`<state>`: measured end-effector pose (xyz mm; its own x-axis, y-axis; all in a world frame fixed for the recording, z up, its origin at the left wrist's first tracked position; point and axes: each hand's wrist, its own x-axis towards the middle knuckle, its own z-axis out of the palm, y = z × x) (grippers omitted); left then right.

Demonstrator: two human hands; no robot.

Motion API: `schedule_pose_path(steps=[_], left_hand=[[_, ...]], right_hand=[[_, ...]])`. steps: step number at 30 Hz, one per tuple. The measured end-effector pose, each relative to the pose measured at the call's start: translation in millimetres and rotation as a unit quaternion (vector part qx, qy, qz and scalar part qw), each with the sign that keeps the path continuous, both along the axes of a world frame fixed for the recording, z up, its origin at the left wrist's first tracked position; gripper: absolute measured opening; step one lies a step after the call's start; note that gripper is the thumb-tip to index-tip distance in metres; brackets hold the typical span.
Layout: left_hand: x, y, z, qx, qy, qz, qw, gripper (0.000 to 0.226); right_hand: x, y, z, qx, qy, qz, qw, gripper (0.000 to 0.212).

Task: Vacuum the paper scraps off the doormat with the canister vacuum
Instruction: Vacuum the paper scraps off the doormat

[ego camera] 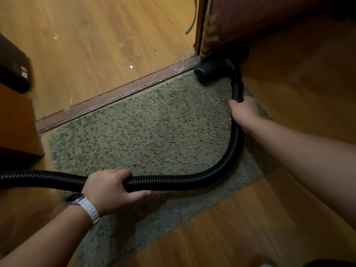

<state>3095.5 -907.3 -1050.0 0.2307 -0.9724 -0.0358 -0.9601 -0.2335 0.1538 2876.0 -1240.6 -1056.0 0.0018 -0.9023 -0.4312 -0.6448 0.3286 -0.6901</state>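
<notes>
The left hand [109, 187] has its grip clamped on the hose [183, 183] over the mat [144, 132]. Farther on, the right hand [243, 112] has its grip clamped on the hose behind the nozzle [212, 69], which sits at the mat's far corner. Beyond the threshold [115, 95] lies a scrap [131, 67].

The shaggy grey-green doormat [154, 122] lies flat on the wooden floor [250, 228], its far edge along the brown threshold strip [115, 93]. The black ribbed vacuum hose [192, 182] comes in from the left, sweeps over the mat's near part and bends up its right side. It is gripped by the left hand [109, 186] and the right hand [244, 112], and ends in a wide black floor nozzle [210, 72] resting on the mat's far right corner. A small white paper scrap [131, 66] lies on the floor beyond the strip.
</notes>
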Motion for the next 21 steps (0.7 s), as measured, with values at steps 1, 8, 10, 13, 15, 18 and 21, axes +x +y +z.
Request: schedule_pose_path(steps=[1,8,10,13,15,18,21], left_hand=[[0,-1,0,-0.002,-0.001,-0.003,1.0,0.078],[0,-7,4,-0.007,-0.003,-0.02,1.0,0.075],[3,-4,4,-0.002,0.0,-0.02,1.0,0.073],[7,1,2,0.009,0.005,-0.019,1.0,0.072],[7,5,1,0.018,0.008,-0.019,1.0,0.071],[2,6,-4,0.02,0.007,-0.019,1.0,0.071],[-4,0,-6,0.015,0.012,-0.023,1.0,0.071]], right_hand=[[-6,2,-3,-0.019,0.02,0.016,0.999,0.024],[-12,6,-15,-0.09,0.105,0.097,0.986,0.029],[-1,2,-17,-0.093,0.113,0.111,0.983,0.035],[17,-1,-16,-0.084,0.121,0.119,0.982,0.04],[19,-1,-15,-0.084,0.127,0.121,0.981,0.04],[1,4,-15,-0.085,0.132,0.135,0.978,0.042],[-30,16,-11,-0.083,0.147,0.169,0.971,0.051]])
